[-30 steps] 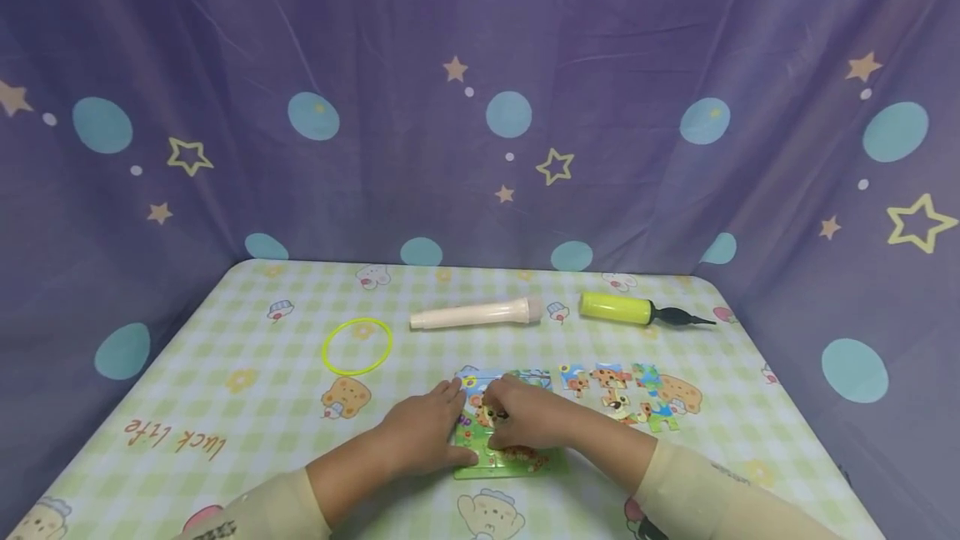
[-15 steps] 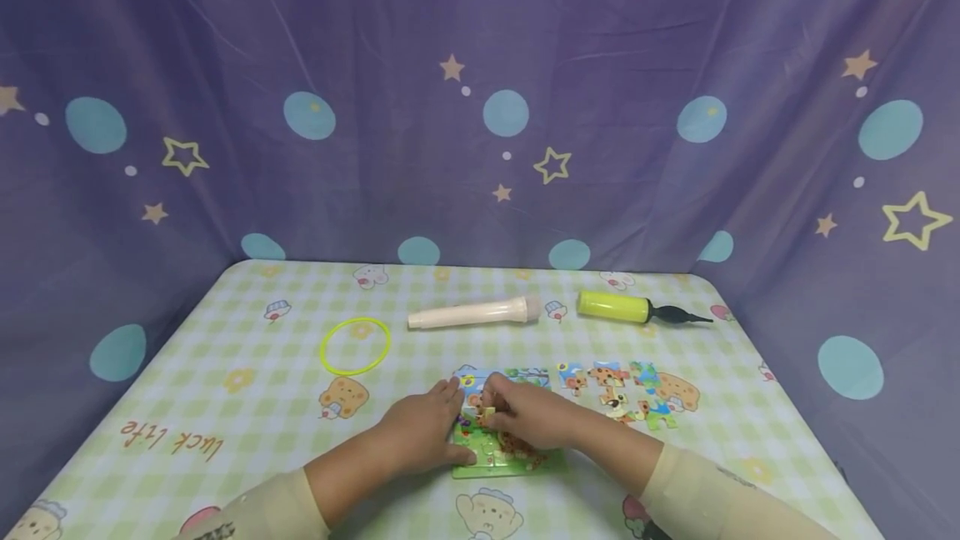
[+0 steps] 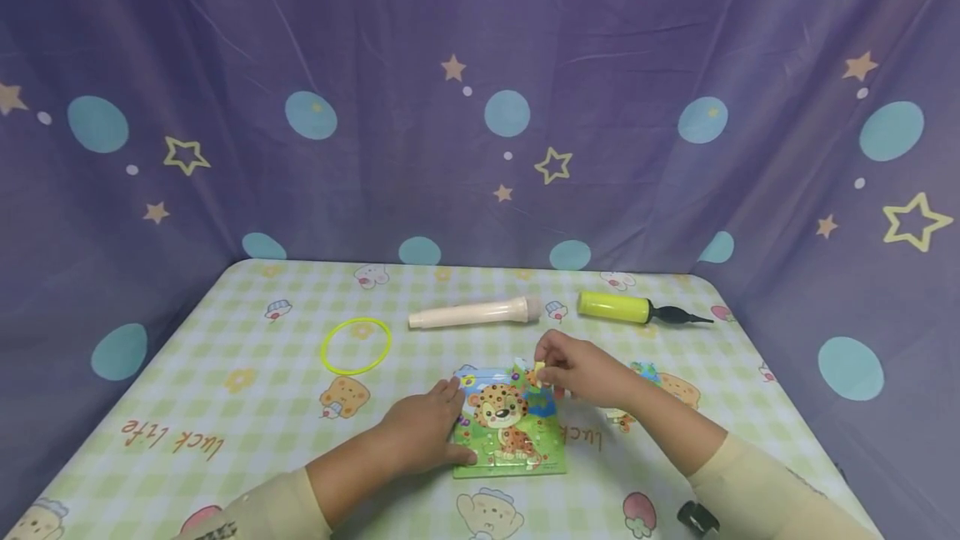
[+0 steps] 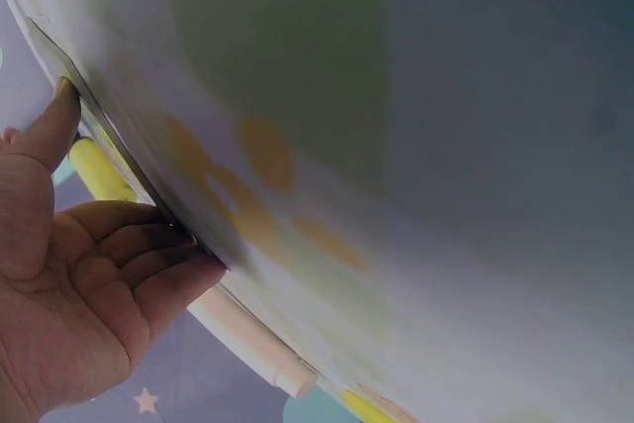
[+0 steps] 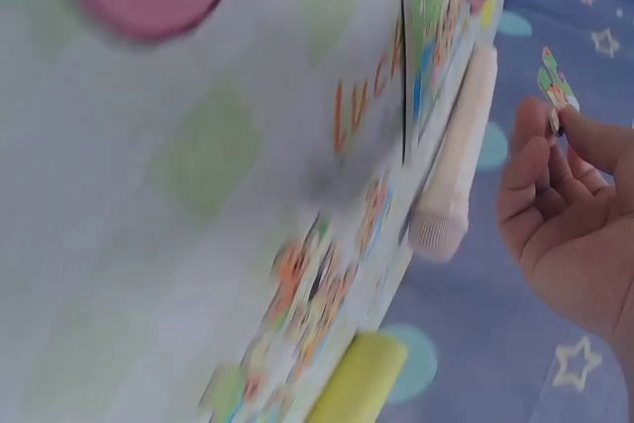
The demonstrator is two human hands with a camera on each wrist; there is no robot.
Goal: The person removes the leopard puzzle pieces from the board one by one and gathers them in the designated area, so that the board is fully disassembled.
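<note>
The right hand (image 3: 581, 373) hovers just right of centre in the head view, above the upper right corner of the puzzle board (image 3: 510, 423), its fingertips pinching a small puzzle piece (image 3: 537, 373); the right wrist view shows the same piece (image 5: 551, 88) gripped between thumb and fingers at the upper right of the frame. The left hand (image 3: 423, 432) lies flat with straight, relaxed fingers, pressed against the board's left edge, holding nothing; in the left wrist view its fingertips (image 4: 178, 255) touch the thin edge of the board.

The board lies low in the frame, centre, showing a spotted leopard cub on grass. Loose puzzle pieces (image 3: 660, 386) lie to the right of it, partly hidden behind the right forearm. Further up the worktop (image 3: 225, 407), with its green checked cloth, lie a cream tube (image 3: 472, 312) at centre, a yellow hand pump (image 3: 626, 307) to the right of it, and a yellow ring (image 3: 356, 346) to the left. A purple curtain (image 3: 480, 90) with stars and dots fills the upper frame.
</note>
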